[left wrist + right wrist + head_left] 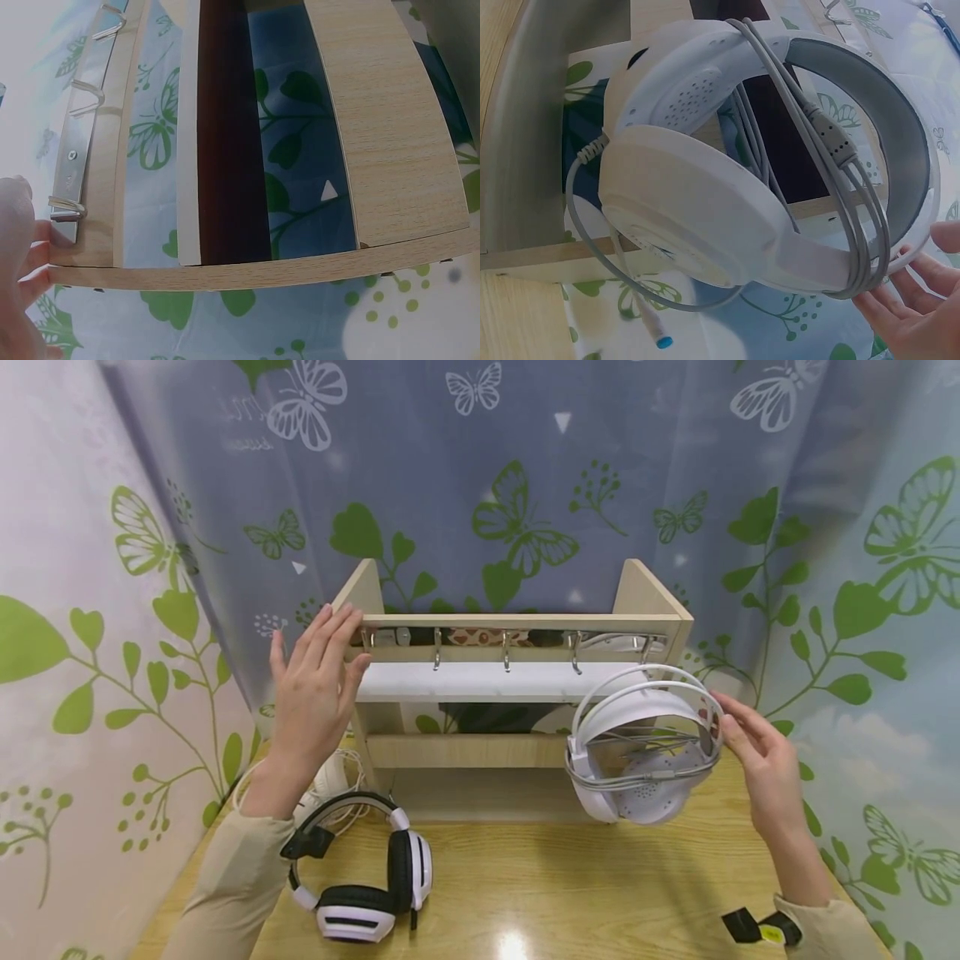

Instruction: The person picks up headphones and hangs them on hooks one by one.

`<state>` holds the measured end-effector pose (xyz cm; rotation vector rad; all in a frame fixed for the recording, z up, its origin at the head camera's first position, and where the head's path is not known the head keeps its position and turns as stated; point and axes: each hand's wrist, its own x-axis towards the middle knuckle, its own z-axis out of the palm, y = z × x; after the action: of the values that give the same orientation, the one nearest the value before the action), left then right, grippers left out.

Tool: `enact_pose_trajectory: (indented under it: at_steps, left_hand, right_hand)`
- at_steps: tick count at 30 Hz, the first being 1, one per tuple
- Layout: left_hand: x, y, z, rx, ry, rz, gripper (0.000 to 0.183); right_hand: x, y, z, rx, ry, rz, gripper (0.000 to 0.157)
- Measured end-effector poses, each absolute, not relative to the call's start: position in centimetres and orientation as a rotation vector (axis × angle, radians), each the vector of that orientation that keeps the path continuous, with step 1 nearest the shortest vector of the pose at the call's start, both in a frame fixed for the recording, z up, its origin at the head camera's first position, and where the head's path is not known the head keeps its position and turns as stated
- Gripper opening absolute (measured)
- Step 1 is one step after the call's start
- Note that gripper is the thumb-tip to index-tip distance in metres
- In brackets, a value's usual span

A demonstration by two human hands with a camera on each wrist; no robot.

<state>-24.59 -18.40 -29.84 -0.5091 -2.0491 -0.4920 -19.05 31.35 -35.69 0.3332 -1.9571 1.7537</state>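
A white headset (609, 724) with grey cable wound around its headband is at the right end of the wooden shelf rack (480, 752), by the rightmost hook (643, 647). Whether the band bears on that hook is hidden. My right hand (768, 768) pinches the band's right side lightly between fingers and thumb. In the right wrist view, the cable's blue-tipped plug (657, 334) dangles below the ear cups. My left hand (311, 693) rests on the rack's upper left corner, fingers extended along the top board.
A black-and-white headset (411, 868) lies on the wooden table (517, 885) at front left. Behind it, a white headset with loose cable (330, 781) is partly hidden by the left arm. Several metal hooks (506, 652) line the rack's upper rail. Printed curtains (450, 485) surround the table.
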Motion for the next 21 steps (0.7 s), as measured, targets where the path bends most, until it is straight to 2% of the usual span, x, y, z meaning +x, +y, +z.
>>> enact_pose_trajectory:
  at_steps: [9, 21]
  left_hand:
    - [-24.6, -18.4, -29.8, -0.513, -2.052, -0.488, 0.060]
    - [-24.5, -18.4, -29.8, -0.516, -2.058, -0.489, 0.060]
  right_hand:
    - [-19.2, 31.5, -34.7, 0.449, -1.872, 1.794, 0.037]
    - [-19.0, 31.2, -32.2, 0.476, -1.936, 1.563, 0.036]
